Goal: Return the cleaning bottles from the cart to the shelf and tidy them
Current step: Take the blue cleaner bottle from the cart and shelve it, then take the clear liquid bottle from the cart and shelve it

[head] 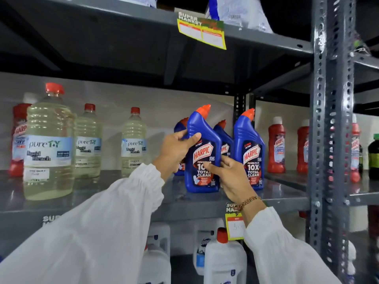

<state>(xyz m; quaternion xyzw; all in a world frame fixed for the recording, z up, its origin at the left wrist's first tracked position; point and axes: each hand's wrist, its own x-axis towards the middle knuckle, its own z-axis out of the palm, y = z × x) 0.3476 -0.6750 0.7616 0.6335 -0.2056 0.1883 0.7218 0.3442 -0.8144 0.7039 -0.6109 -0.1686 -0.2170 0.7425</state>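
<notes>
A blue Harpic bottle (202, 152) with an orange cap stands at the front of the grey metal shelf (123, 201). My left hand (176, 149) grips its upper left side, thumb across the front. My right hand (229, 177) holds its lower right side, fingers on the label. A second blue Harpic bottle (251, 150) stands just to the right. Two more blue ones (225, 140) stand behind, partly hidden. The cart is out of view.
Clear bleach bottles with red caps (48, 144) (88, 142) (134, 142) line the shelf's left side. Red Harpic bottles (276, 146) stand at right, and one (18, 140) at far left. A perforated upright (330, 140) rises at right. White jugs (223, 261) fill the shelf below.
</notes>
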